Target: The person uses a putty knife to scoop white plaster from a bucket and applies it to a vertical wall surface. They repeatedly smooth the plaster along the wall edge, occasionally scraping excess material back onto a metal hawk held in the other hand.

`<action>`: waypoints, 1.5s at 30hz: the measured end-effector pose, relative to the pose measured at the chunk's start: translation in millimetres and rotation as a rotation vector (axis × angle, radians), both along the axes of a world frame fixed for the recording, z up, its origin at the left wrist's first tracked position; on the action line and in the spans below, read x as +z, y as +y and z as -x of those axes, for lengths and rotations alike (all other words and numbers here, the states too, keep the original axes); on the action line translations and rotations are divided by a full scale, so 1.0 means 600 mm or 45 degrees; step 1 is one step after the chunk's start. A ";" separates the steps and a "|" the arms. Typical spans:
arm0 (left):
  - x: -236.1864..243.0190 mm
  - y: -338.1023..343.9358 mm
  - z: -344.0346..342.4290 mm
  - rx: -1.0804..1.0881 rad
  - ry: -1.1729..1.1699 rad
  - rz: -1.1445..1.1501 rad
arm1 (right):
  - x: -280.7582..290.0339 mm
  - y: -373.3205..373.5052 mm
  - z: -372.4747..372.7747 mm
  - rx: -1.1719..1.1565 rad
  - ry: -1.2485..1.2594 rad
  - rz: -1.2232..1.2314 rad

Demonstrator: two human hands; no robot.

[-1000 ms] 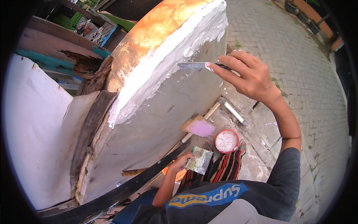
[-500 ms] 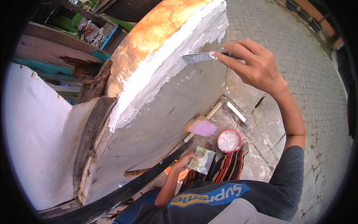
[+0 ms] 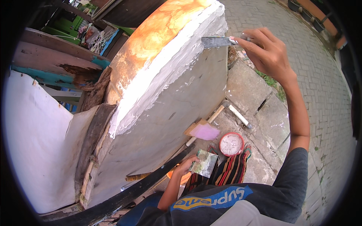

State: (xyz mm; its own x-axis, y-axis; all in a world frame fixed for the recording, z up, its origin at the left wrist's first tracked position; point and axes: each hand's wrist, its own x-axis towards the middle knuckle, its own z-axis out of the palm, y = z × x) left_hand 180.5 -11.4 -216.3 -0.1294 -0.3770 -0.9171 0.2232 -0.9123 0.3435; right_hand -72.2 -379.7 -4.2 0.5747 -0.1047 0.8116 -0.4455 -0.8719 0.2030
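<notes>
My right hand (image 3: pixel 269 52) grips a putty knife (image 3: pixel 215 41), its flat metal blade against the thick white filler (image 3: pixel 162 75) near the upper right end of the slab's top edge. The slab (image 3: pixel 158 116) has a grey cracked face and an orange-stained top. My left hand (image 3: pixel 185 165) holds a flat square board (image 3: pixel 204 164) smeared with pale paste, low in front of my striped trousers. A red-rimmed tub of pale paste (image 3: pixel 231 143) stands on the ground by my sandalled feet.
A pink-smeared wooden board (image 3: pixel 203 130) and pipe pieces (image 3: pixel 238 116) lie at the slab's foot. A black bar (image 3: pixel 124 192) crosses the lower left. Weathered planks (image 3: pixel 52 64) and a white sheet (image 3: pixel 36 143) are at left; brick paving (image 3: pixel 313 67) with planters (image 3: pixel 305 17) at right.
My right hand and the putty knife have moved up and to the right along the white filler, toward the slab's far end. My left hand and its board are nearly where they were.
</notes>
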 end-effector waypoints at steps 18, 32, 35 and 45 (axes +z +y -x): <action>-0.014 -0.009 0.006 -0.006 0.041 -0.030 | -0.005 -0.033 -0.010 0.102 -0.054 -0.037; 0.014 -0.034 0.021 -0.027 0.022 0.026 | -0.013 -0.023 -0.018 0.172 -0.121 -0.124; 0.011 -0.031 0.022 0.009 0.027 0.063 | -0.019 -0.048 -0.002 0.129 -0.161 -0.161; -0.031 -0.015 0.013 0.095 0.077 0.116 | -0.010 -0.040 0.043 0.188 -0.356 -0.520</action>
